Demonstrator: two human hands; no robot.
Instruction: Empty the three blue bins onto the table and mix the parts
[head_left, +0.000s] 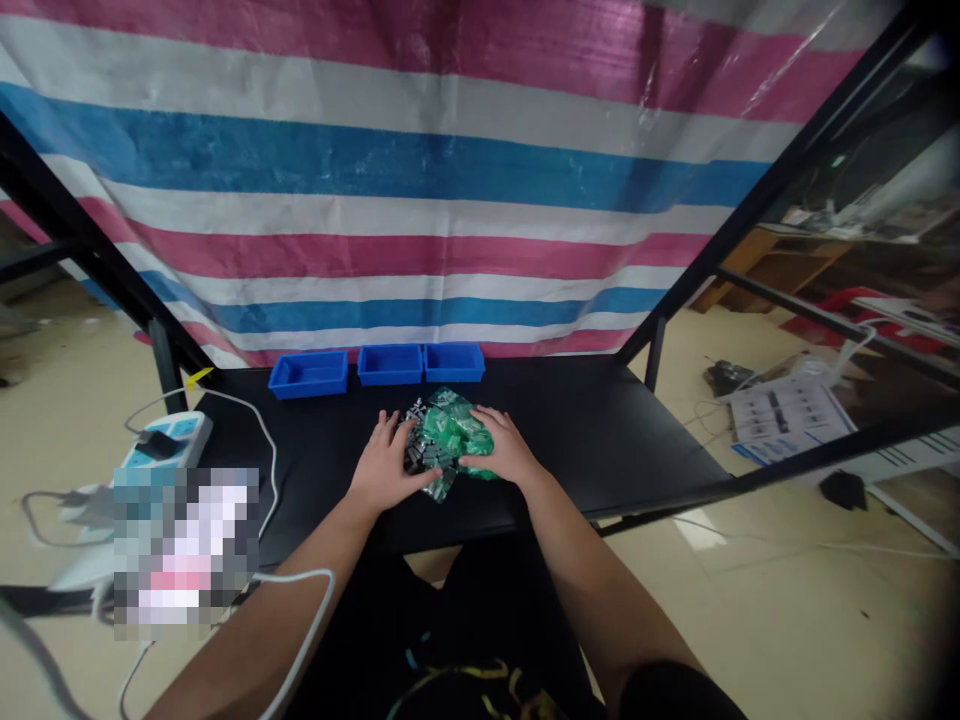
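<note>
Green packets (pixel 444 432) and small dark parts (pixel 420 458) heaped on the desk (pixel 592 430), nearside of the rightmost blue tray (pixel 454 367).
Left hand (pixel 384 468) and right hand (pixel 511 450), also nearside of that tray, flank them, fingers (pixel 421 481) spread and unclenched.

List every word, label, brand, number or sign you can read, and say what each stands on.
None can be read.
White-and-blue printed box, right: print too blurred.
Green plastic packaging: pale marks too small.
Pixelated area, left: any text hidden.

Dark clothing (pixel 495 600) shows yellow markings (pixel 491 672), and the right sleeve (pixel 675 692) is black.
</note>
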